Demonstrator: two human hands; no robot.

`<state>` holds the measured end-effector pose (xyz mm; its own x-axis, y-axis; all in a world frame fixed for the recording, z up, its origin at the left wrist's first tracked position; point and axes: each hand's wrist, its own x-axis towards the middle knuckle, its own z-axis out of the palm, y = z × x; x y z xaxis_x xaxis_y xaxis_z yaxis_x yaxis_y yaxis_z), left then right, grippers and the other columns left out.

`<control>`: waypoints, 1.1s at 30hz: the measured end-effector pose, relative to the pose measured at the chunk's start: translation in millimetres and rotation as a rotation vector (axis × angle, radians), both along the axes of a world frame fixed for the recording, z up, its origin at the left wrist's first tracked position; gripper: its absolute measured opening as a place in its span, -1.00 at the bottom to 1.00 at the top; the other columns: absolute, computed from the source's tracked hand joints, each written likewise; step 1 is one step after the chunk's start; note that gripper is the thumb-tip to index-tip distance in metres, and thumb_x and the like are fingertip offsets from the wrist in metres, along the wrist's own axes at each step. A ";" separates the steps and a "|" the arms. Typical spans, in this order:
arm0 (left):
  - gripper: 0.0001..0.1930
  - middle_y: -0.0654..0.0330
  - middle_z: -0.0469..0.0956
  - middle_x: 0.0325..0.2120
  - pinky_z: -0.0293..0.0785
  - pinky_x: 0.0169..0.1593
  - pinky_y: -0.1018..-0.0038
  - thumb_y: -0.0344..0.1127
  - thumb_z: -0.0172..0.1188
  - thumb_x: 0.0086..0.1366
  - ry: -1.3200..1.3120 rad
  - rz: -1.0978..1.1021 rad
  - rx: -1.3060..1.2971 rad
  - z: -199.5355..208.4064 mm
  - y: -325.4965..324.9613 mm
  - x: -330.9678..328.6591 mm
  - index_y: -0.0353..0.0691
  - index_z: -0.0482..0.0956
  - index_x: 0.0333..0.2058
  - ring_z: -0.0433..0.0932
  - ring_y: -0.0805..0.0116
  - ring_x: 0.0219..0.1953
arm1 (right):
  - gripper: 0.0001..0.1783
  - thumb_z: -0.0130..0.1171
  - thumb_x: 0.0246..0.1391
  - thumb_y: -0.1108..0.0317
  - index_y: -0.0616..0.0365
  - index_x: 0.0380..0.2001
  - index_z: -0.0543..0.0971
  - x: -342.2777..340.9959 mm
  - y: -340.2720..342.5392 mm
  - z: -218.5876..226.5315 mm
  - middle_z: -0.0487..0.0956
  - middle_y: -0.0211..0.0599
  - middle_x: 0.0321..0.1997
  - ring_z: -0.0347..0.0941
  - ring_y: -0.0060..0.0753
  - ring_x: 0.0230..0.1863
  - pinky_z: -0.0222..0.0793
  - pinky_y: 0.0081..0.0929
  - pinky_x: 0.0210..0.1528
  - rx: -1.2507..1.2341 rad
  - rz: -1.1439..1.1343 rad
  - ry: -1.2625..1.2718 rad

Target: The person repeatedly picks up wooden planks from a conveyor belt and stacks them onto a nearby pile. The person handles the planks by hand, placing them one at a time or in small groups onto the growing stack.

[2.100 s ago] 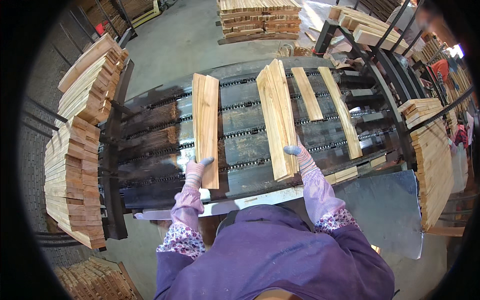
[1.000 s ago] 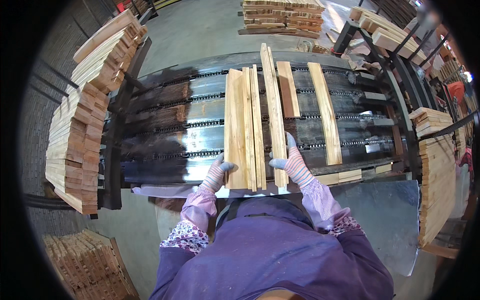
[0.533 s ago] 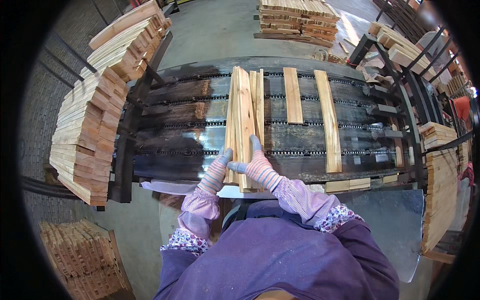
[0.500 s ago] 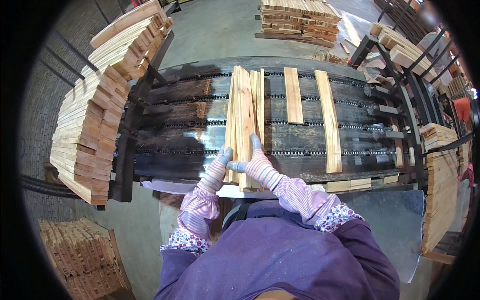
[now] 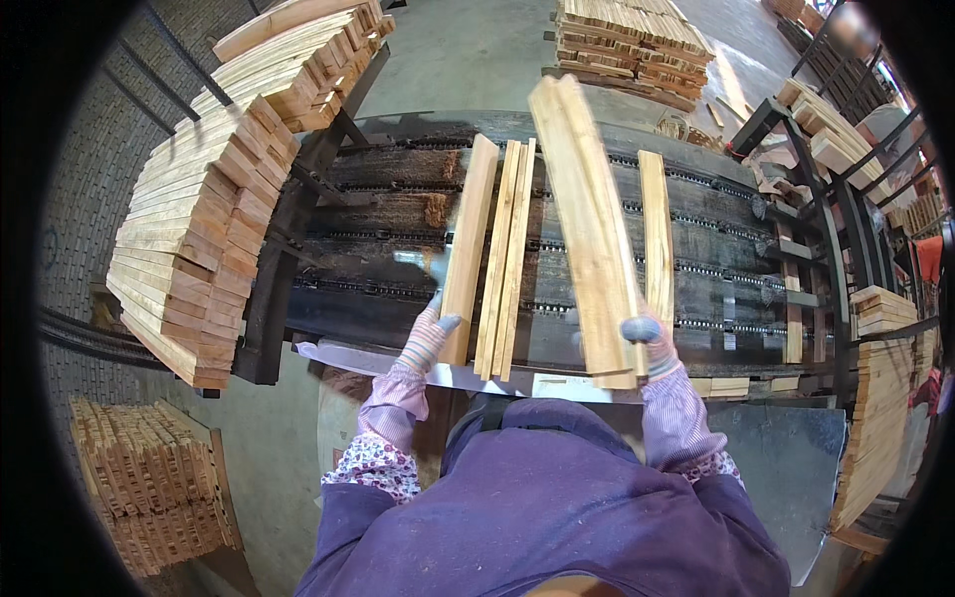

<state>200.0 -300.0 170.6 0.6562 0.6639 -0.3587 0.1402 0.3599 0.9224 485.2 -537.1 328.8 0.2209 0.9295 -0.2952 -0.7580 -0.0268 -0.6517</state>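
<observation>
My left hand (image 5: 426, 338), in a striped glove, grips the near left edge of a wooden board (image 5: 470, 244). The thumb rests on the board's face, while the other fingers are mostly hidden. Beside that board, several narrow wooden strips (image 5: 505, 259) lie close together. On the right, my gloved right hand (image 5: 652, 343) is closed around the near end of a few wooden boards (image 5: 587, 239), thumb on top. These boards are tilted, far end leaning left, and slightly blurred. They partly cover the conveyor and lie left of another single board (image 5: 657, 239).
Under the boards runs a dark chain conveyor (image 5: 373, 249). Tall stacks of cut boards stand at the left (image 5: 189, 249) and right (image 5: 865, 428). Another wood pile (image 5: 632, 50) sits on the floor beyond. A bundle of strips (image 5: 149, 488) rests at lower left.
My hands have parted from the middle bunch. The right one has carried boards to the right, over where a short board lay. My left hand stays near its place with one board.
</observation>
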 end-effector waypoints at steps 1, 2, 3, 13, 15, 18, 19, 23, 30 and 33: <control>-0.27 0.11 0.51 0.23 0.40 0.30 0.39 -0.35 0.25 0.39 0.033 -0.014 0.082 -9.8 -0.6 1.3 -0.28 0.20 0.48 0.48 0.30 0.22 | 0.20 0.45 -0.26 0.26 0.19 0.50 0.13 10.8 -11.4 1.6 0.55 0.10 0.14 0.65 0.07 0.02 0.75 -0.08 -0.02 -0.009 0.034 0.012; -0.35 0.09 0.52 0.22 0.37 0.30 0.43 -0.34 0.20 0.47 0.034 -0.024 0.148 -8.9 -7.7 4.6 -0.31 0.23 0.46 0.47 0.34 0.21 | 0.15 0.45 -0.24 0.26 0.27 0.46 0.18 17.0 -21.0 -1.7 0.56 0.17 0.16 0.68 0.08 0.00 0.76 -0.08 -0.02 0.025 -0.012 0.026; -0.30 0.01 0.53 0.21 0.38 0.31 0.38 -0.16 0.27 0.47 0.106 -0.077 0.136 -14.9 -8.4 8.0 -0.33 0.25 0.44 0.49 0.25 0.21 | 0.10 0.44 -0.22 0.25 0.35 0.42 0.23 21.2 -29.6 -5.0 0.56 0.25 0.18 0.70 0.09 -0.03 0.76 -0.09 -0.02 0.060 -0.056 0.040; 0.21 -0.27 0.55 0.11 0.52 0.24 0.16 -0.03 0.64 -0.11 0.867 -0.113 0.563 64.1 -26.4 32.9 -0.32 0.05 0.40 0.59 -0.17 0.15 | 0.14 0.41 -0.22 0.17 0.42 0.43 0.19 48.5 -75.2 -63.8 0.54 0.14 0.24 0.66 0.06 0.03 0.71 -0.07 0.09 0.074 -0.147 0.310; 0.09 -0.19 0.63 0.01 0.55 0.17 0.22 -0.06 0.63 -0.08 0.739 -0.099 0.528 93.7 -12.0 24.9 -0.39 0.22 0.35 0.65 -0.05 0.06 | 0.15 0.45 -0.26 0.13 0.38 0.42 0.22 59.0 -90.5 -98.3 0.53 0.10 0.26 0.63 0.10 0.09 0.70 0.02 0.08 0.008 -0.167 0.166; -0.27 0.10 0.65 -0.02 0.55 0.13 0.40 -0.14 0.48 0.13 0.085 0.107 -0.022 117.8 -11.8 1.1 -0.39 0.48 0.22 0.63 0.35 -0.02 | 0.10 0.50 -0.17 0.09 0.34 0.40 0.26 65.4 -88.9 -108.2 0.55 0.06 0.25 0.58 0.06 0.17 0.67 0.01 0.11 -0.031 -0.096 0.350; -0.24 0.10 0.62 0.03 0.54 0.15 0.39 -0.11 0.45 0.16 0.008 0.098 -0.080 148.0 -21.9 -1.6 -0.37 0.44 0.26 0.61 0.35 0.02 | 0.08 0.52 -0.15 0.07 0.34 0.39 0.28 69.6 -87.2 -109.2 0.56 0.01 0.23 0.57 0.02 0.20 0.65 0.01 0.13 -0.084 -0.081 0.346; 0.01 0.08 0.51 0.20 0.47 0.26 0.37 0.00 0.47 0.03 -0.100 0.292 0.125 268.0 -67.0 -6.8 -0.37 0.29 0.39 0.53 0.28 0.19 | -0.02 0.51 -0.22 0.12 0.34 0.27 0.38 74.4 -78.3 -71.1 0.64 0.03 -0.07 0.69 0.04 -0.15 0.76 -0.06 -0.11 -0.055 0.025 0.336; -0.04 0.01 0.51 0.15 0.54 0.23 0.27 -0.21 0.51 0.05 -0.415 0.702 0.739 370.8 -13.7 18.8 -0.34 0.23 0.38 0.56 0.17 0.15 | 0.05 0.51 -0.27 0.21 0.28 0.36 0.33 102.3 -85.4 -47.2 0.64 -0.03 0.01 0.70 -0.03 -0.07 0.76 -0.09 -0.06 0.064 -0.002 0.192; -0.15 0.00 0.53 0.05 0.59 0.15 0.29 -0.24 0.49 0.09 -0.319 0.938 0.819 419.7 38.0 26.8 -0.38 0.28 0.30 0.58 0.17 0.07 | 0.12 0.48 -0.30 0.38 0.13 0.45 0.28 131.4 -93.4 -70.4 0.59 -0.13 0.19 0.65 -0.08 0.08 0.72 -0.14 0.05 0.143 -0.014 0.122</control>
<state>226.8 -262.0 590.3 -0.1990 0.8670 0.4569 -0.1235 -0.4847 0.8659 616.6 -630.5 258.4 0.2050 0.9609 -0.1862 -0.8313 0.0706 -0.5513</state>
